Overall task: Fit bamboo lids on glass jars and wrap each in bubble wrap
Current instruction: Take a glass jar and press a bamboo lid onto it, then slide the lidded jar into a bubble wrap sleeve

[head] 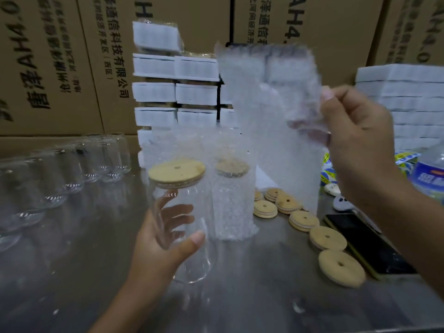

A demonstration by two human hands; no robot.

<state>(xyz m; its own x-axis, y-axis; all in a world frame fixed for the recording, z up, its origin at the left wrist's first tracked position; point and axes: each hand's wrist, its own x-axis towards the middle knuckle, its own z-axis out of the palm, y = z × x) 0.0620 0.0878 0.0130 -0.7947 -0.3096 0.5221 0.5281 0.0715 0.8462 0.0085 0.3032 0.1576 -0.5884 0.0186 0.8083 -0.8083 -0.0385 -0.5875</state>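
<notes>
My left hand grips a clear glass jar that carries a bamboo lid, held just above the steel table. My right hand is raised at the right and pinches a sheet of bubble wrap, which hangs in the air and looks blurred. Right of the held jar stands a lidded jar wrapped in bubble wrap. Several loose bamboo lids with centre holes lie in a line on the table at the right.
Several empty glass jars stand in rows at the left. A black phone lies by the lids. White foam-wrapped packs are stacked behind, more at the right. Cardboard cartons form the back wall. A plastic bottle sits far right.
</notes>
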